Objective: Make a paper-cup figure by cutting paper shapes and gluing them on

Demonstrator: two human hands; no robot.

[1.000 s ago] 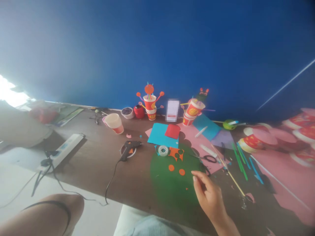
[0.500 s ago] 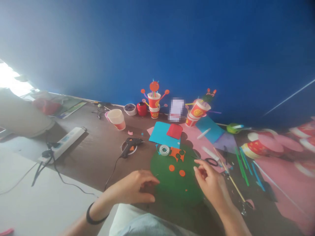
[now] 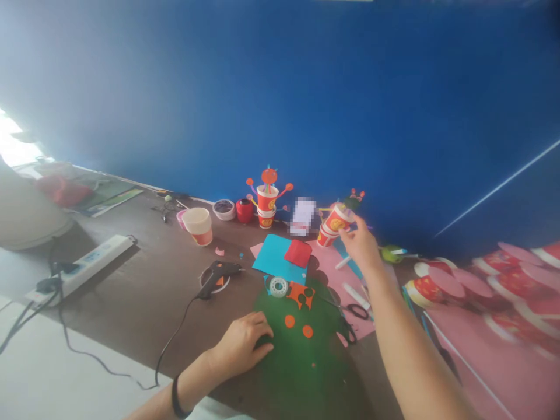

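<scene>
My right hand (image 3: pixel 362 245) reaches to the back of the table, its fingers and thumb on the tilted upper red paper cup (image 3: pixel 338 218). That cup sits on a second red paper cup (image 3: pixel 325 236), with a dark green head piece at its top. My left hand (image 3: pixel 245 344) rests at the left edge of the round green sheet (image 3: pixel 306 373); its fingers are loosely bent, the thumb apart, and nothing shows in it. Two small orange discs (image 3: pixel 289 321) lie on the green sheet, near a cut orange scrap (image 3: pixel 301 294) and a white tape roll (image 3: pixel 279 286).
A black glue gun (image 3: pixel 215 279) with a cord lies left of the sheet. Behind stand a pale cup (image 3: pixel 198 226) and a cup figure with orange discs (image 3: pixel 266 201). Scissors (image 3: pixel 356 311) lie right, by pink paper and several red cups (image 3: pixel 431 289). A power strip (image 3: pixel 87 265) is at left.
My right hand has moved from beside the green sheet forward to the tilted cup figure and taken hold of its upper cup. My left hand stays near the sheet's left edge. The view has shifted slightly.
</scene>
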